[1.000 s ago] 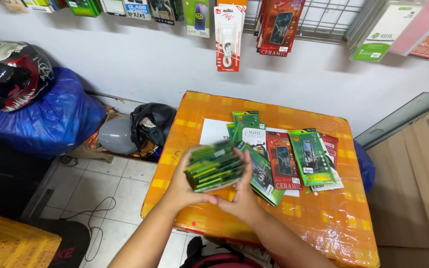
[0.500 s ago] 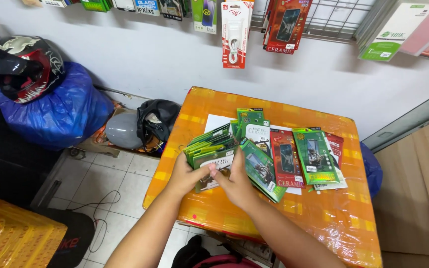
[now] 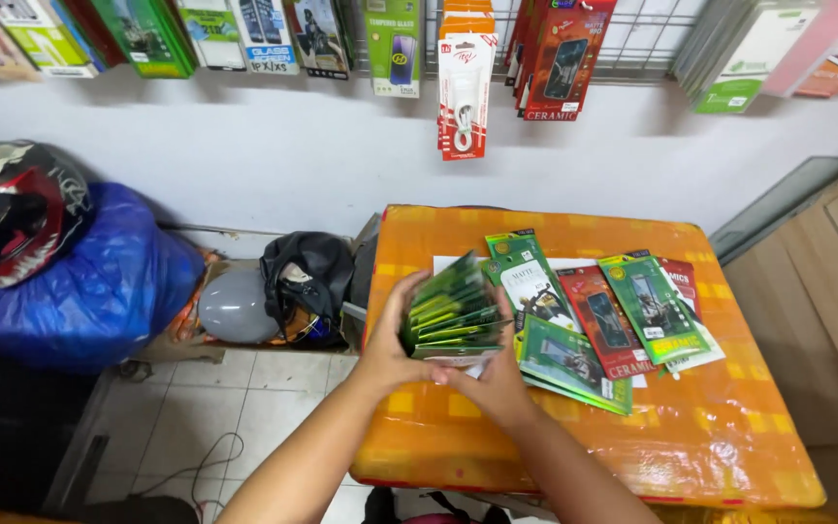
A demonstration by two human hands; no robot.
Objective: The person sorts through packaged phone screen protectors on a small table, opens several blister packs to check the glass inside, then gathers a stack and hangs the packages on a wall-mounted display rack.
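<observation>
Far left: helmet (image 3: 7, 209), black with red and white, sits on a blue bag (image 3: 99, 291) against the white wall; a grey helmet (image 3: 235, 306) and a black bag (image 3: 307, 272) lie on the tiled floor (image 3: 215, 417) between it and the table (image 3: 574, 456). Your left hand (image 3: 390, 340) is wrapped round the left end of a stack of green flat packets (image 3: 453, 315), thumb on top, fingers underneath, grip closed on it. The stack is held just above the table's left part, near its front-left, fanned out so the packet edges show. Its long axis runs roughly left-right, tilted up toward the far right; the free end points at the spread packets. Your right hand (image 3: 497, 383) cups the stack from below and the near side, closed on it too; fingertips are hidden behind the packets. Right of the stack, flat on the table: a green and white packet (image 3: 526, 277), a green packet (image 3: 574, 364) nearest you, a red packet (image 3: 608, 320), another green packet (image 3: 652, 306) overlapping it; all lie with long axes angled away from you. The table top is orange checked, under glossy plastic wrap. Above, more packets hang on a wire rack (image 3: 652, 39) along the wall, including a white and red cable pack (image 3: 465, 92). Far right: a wooden cabinet (image 3: 826, 291).
</observation>
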